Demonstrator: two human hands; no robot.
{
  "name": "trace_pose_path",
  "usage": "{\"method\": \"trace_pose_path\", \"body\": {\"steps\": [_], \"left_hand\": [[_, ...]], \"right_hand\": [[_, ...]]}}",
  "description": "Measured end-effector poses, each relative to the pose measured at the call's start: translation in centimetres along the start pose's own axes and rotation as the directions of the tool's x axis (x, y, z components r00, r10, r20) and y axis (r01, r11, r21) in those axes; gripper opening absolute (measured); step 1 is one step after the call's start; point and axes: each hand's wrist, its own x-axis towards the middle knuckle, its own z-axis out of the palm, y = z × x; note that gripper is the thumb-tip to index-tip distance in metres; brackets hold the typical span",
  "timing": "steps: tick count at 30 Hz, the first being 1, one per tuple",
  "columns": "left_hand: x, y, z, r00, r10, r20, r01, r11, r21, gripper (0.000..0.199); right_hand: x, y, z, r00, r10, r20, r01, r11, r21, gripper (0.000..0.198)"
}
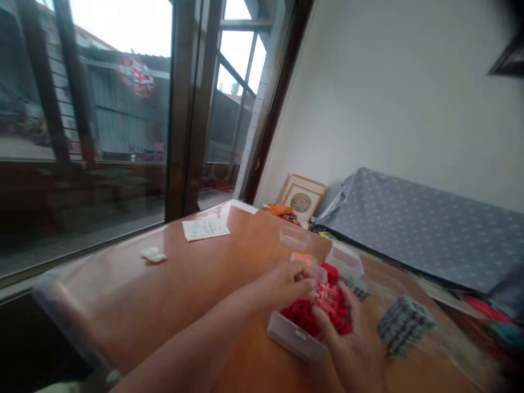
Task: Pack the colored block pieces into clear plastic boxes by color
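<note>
Pinkish-red openwork lattice piece, apparently plastic (327, 297). Held between thumb and fingers of part-closed right hand (350, 335), above translucent rectangular plastic box (295, 337) of bright-red knobbly pieces (302, 316), on glossy brown counter (229, 267). Probably light, fairly stiff, fragile at thin bars; best gripped lightly by outer edges. Left hand (289, 284): curled in, just beside; contents, if any, hidden.

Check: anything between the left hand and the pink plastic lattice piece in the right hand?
Nothing visible: the left hand is beside the pink lattice piece, which the right hand holds over red plastic pieces in a translucent plastic box. Blur hides any contact.
</note>
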Motion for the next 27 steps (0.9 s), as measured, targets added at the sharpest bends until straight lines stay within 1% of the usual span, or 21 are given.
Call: {"method": "trace_pose_path", "body": {"steps": [2, 5, 8, 11, 14, 17, 20, 23, 25, 27], "left_hand": [[-0.2, -0.3, 1.1, 0.999, -0.043, 0.026, 0.047, 0.987, -0.153, 0.023], [-0.4, -0.8, 2.2, 0.995, -0.082, 0.049, 0.094, 0.936, -0.340, 0.021], [-0.4, -0.8, 2.4, 0.991, -0.125, 0.038, 0.129, 0.887, -0.444, 0.022], [-0.2, -0.6, 2.0, 0.991, -0.132, 0.032, 0.130, 0.850, -0.511, 0.020], [-0.1, -0.5, 1.5, 0.993, -0.109, 0.033, 0.109, 0.833, -0.542, 0.016], [-0.2, -0.6, 1.1, 0.994, -0.098, 0.041, 0.105, 0.832, -0.545, 0.015], [-0.2, -1.0, 1.0, 0.992, -0.108, 0.059, 0.122, 0.817, -0.563, 0.017], [-0.1, -1.5, 0.8, 0.990, -0.127, 0.056, 0.137, 0.820, -0.556, 0.023], [-0.1, -1.7, 0.7, 0.989, -0.146, 0.035, 0.143, 0.838, -0.526, 0.026], [0.0, -1.9, 0.4, 0.986, -0.164, -0.037, 0.128, 0.874, -0.470, 0.027]], "right_hand": [[-0.2, -0.1, 0.4, 0.999, -0.055, -0.002, 0.055, 0.999, 0.003, 0.077], [-0.2, 0.4, 0.9, 0.995, -0.105, 0.005, 0.105, 0.994, -0.013, 0.073], [-0.1, 0.9, 1.1, 0.990, -0.132, 0.048, 0.133, 0.991, -0.019, 0.073], [0.2, 1.1, 1.1, 0.984, -0.159, 0.080, 0.157, 0.987, 0.033, 0.071], [0.4, 1.2, 1.0, 0.979, -0.184, 0.089, 0.176, 0.980, 0.093, 0.062], [0.7, 1.3, 1.0, 0.970, -0.222, 0.097, 0.212, 0.972, 0.105, 0.058], [1.0, 1.5, 1.2, 0.967, -0.238, 0.087, 0.229, 0.968, 0.102, 0.058], [1.3, 1.5, 1.5, 0.966, -0.237, 0.100, 0.228, 0.969, 0.098, 0.052], [1.5, 1.5, 1.6, 0.966, -0.239, 0.104, 0.231, 0.970, 0.082, 0.048], [1.7, 1.5, 1.7, 0.966, -0.241, 0.096, 0.237, 0.970, 0.054, 0.046]]}}
